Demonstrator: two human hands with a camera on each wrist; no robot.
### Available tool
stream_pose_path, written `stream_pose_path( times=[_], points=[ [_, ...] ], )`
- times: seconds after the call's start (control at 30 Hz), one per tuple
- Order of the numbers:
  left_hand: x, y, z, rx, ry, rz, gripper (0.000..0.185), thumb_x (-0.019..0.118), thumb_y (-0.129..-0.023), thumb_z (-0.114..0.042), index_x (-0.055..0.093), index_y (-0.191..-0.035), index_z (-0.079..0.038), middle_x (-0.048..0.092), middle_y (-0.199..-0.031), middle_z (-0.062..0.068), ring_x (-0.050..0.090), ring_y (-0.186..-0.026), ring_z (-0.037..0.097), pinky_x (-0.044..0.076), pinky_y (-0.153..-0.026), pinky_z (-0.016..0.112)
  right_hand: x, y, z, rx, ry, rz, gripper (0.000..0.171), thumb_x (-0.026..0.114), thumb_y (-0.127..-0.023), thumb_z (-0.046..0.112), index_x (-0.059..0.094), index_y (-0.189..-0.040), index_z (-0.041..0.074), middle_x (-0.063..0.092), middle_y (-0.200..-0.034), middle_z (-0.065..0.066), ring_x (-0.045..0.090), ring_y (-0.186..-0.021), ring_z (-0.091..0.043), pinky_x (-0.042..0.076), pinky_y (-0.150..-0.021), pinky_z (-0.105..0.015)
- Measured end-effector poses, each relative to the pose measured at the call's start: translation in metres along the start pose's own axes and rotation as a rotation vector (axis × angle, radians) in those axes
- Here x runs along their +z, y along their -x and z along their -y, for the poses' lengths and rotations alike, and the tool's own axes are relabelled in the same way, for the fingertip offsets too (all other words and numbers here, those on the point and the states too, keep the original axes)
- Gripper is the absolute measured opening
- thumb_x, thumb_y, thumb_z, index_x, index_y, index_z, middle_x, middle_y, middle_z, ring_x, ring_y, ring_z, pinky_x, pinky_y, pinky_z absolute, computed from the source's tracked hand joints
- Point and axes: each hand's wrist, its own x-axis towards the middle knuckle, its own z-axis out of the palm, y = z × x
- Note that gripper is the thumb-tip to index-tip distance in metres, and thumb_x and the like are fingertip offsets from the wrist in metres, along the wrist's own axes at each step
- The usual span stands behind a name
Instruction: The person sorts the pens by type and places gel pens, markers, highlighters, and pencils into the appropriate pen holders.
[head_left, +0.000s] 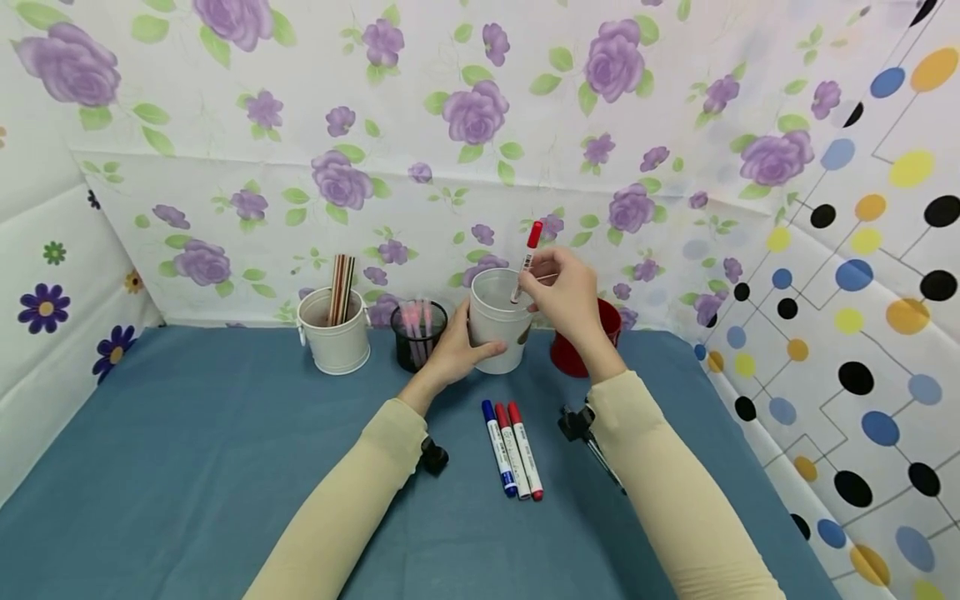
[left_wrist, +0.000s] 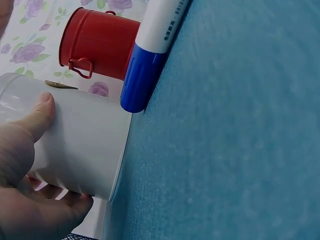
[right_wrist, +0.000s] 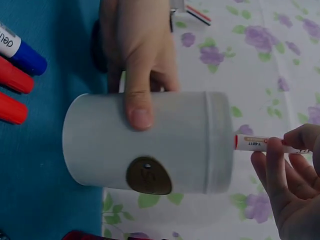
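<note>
Readable print: the letters "de" on the white barrel of the blue-capped marker point(right_wrist: 15, 50), lying beside the white cup point(right_wrist: 150, 142). Print on the red marker point(right_wrist: 257, 143) at the cup's mouth is too small to read.

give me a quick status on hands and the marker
Left hand grips white cup. Right hand pinches red marker, tip inside cup. Nothing blocking.

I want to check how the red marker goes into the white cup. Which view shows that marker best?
The head view: the red marker shows whole, right hand pinching it, tip inside the white cup. The right wrist view shows only a short piece at the rim. The left wrist view misses it.
</note>
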Motion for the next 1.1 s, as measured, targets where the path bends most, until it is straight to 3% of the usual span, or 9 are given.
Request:
stream_pose_path(
  times=[0.23, 0.57, 0.9, 1.1],
  points=[
    [0.000, 0.000, 0.000, 0.003, 0.008, -0.003, 0.105, 0.086, -0.093, -0.028, 0.016, -0.170, -0.017, 0.036, -0.162, 0.014, 0.040, -0.149, 0.034, 0.033, -0.124, 0.056, 0.015, -0.014, -0.007, 0.047, 0.192, 0.107, 0.022, 0.077, -0.098, 0.020, 0.070, -0.113, 0.006, 0.078, -0.106, -0.014, 0.073, -0.094, -0.027, 0.064, -0.079, -0.041],
    [-0.001, -0.001, 0.001, -0.001, 0.000, 0.013, 0.104, 0.085, -0.094, -0.031, 0.015, -0.170, -0.018, 0.036, -0.162, 0.014, 0.041, -0.148, 0.034, 0.034, -0.124, 0.056, 0.030, -0.023, -0.010, 0.056, 0.262, 0.142, 0.018, 0.075, -0.099, 0.017, 0.069, -0.111, 0.004, 0.077, -0.103, -0.015, 0.075, -0.087, -0.027, 0.064, -0.079, -0.043],
    [-0.002, 0.002, -0.003, -0.019, 0.007, 0.012, 0.103, 0.085, -0.094, -0.031, 0.015, -0.170, -0.019, 0.036, -0.162, 0.015, 0.042, -0.147, 0.035, 0.036, -0.122, 0.058, 0.042, -0.027, -0.012, 0.075, 0.387, 0.195, 0.013, 0.074, -0.098, 0.014, 0.069, -0.105, 0.004, 0.077, -0.104, -0.016, 0.073, -0.097, -0.029, 0.062, -0.087, -0.044],
    [-0.001, 0.002, -0.003, -0.024, 0.006, 0.016, 0.102, 0.084, -0.095, -0.031, 0.015, -0.170, -0.019, 0.036, -0.162, 0.015, 0.041, -0.147, 0.035, 0.035, -0.123, 0.058, 0.042, -0.027, -0.012, 0.098, 0.406, 0.197, 0.013, 0.075, -0.097, 0.014, 0.069, -0.104, 0.004, 0.077, -0.104, -0.015, 0.072, -0.097, -0.029, 0.062, -0.087, -0.044]
  ],
)
